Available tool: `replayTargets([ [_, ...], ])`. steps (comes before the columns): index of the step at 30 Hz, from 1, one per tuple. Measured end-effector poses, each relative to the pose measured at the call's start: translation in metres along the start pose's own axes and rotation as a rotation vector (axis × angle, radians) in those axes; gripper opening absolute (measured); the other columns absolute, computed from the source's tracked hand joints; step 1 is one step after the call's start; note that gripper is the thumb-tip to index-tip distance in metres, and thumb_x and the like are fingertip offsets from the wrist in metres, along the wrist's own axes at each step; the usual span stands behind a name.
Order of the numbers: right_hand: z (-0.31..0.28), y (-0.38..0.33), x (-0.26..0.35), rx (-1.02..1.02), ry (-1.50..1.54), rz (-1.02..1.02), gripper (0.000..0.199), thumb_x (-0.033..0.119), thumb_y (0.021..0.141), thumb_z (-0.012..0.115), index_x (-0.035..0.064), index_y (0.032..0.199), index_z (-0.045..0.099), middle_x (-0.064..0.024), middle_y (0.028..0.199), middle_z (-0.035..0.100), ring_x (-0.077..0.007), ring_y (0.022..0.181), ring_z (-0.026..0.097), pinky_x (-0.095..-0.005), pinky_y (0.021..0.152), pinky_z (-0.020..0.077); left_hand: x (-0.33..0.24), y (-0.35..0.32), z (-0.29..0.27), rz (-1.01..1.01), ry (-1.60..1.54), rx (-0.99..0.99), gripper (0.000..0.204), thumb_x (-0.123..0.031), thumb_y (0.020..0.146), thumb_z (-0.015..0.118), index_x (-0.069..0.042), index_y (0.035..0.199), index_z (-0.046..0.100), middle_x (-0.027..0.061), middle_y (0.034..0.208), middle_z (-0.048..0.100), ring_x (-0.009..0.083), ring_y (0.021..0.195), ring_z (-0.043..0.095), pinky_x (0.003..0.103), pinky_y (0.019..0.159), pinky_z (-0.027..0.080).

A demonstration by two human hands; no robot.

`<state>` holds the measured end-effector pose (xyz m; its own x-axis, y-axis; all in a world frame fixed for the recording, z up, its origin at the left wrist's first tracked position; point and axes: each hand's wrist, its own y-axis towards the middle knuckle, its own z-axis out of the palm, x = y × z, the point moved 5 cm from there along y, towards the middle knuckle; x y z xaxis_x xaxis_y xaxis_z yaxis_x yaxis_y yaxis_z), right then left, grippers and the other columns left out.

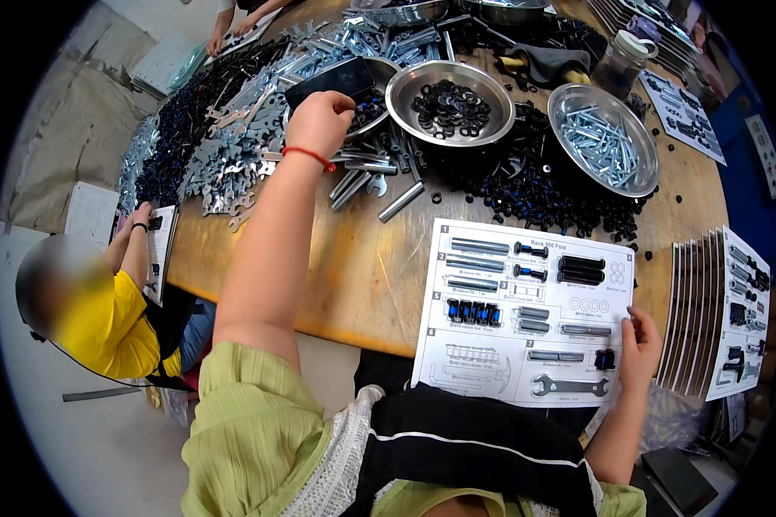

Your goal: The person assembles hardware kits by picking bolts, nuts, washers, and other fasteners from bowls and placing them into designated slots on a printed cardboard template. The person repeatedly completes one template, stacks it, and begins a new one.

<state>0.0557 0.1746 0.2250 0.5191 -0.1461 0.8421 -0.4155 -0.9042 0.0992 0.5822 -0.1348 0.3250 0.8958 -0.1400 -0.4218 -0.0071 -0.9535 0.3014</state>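
Note:
My left hand [321,122] is stretched out over a steel bowl [369,127] of small dark parts, beside a dark phone [332,84] lying across the bowl. Its fingers are curled together, and whatever is in them is hidden. In front of me, my right hand [641,349] grips the right edge of a white printed card [491,349], tilted at the table's front edge. Sleeves, dark bolts, short rods and an open-end wrench [569,386] show over the printed outlines. Some outlines, including a hammer shape and rings, have no part over them.
Another steel bowl [500,125] holds black washers; a third [647,177] holds silver bolts. Flat wrenches [220,159], metal sleeves [401,200] and black nuts [526,194] lie heaped. Filled cards [733,319] stand stacked at right. A person in yellow [116,323] works at left.

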Motion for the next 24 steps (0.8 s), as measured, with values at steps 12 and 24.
replayTargets([
  [12, -0.011, -0.022, 0.021, 0.020, -0.132, -0.007, 0.020, 0.000, 0.087, 0.066, -0.0004, 0.107, 0.066, -0.0013, 0.083, 0.055, -0.0084, 0.069, 0.048, -0.0224, 0.061, 0.0410, 0.019, 0.066, 0.060, 0.158, 0.324, 0.384, 0.026, -0.017, 0.080, 0.072, -0.010, 0.105, 0.074, 0.0140, 0.103, 0.072, 0.0296, 0.097, 0.068, 0.037, 0.089, 0.052],
  [24, 0.077, 0.017, 0.141, 0.276, 0.402, -0.115, 0.025, 0.007, 0.090, 0.065, 0.0004, 0.114, 0.065, -0.0010, 0.090, 0.064, -0.0070, 0.079, 0.056, -0.0216, 0.070, 0.0463, -0.158, -0.119, 0.022, 0.180, -1.055, 0.365, 0.018, -0.004, 0.084, 0.072, -0.002, 0.102, 0.073, 0.0049, 0.090, 0.071, 0.0096, 0.076, 0.065, 0.023, 0.067, 0.051],
])
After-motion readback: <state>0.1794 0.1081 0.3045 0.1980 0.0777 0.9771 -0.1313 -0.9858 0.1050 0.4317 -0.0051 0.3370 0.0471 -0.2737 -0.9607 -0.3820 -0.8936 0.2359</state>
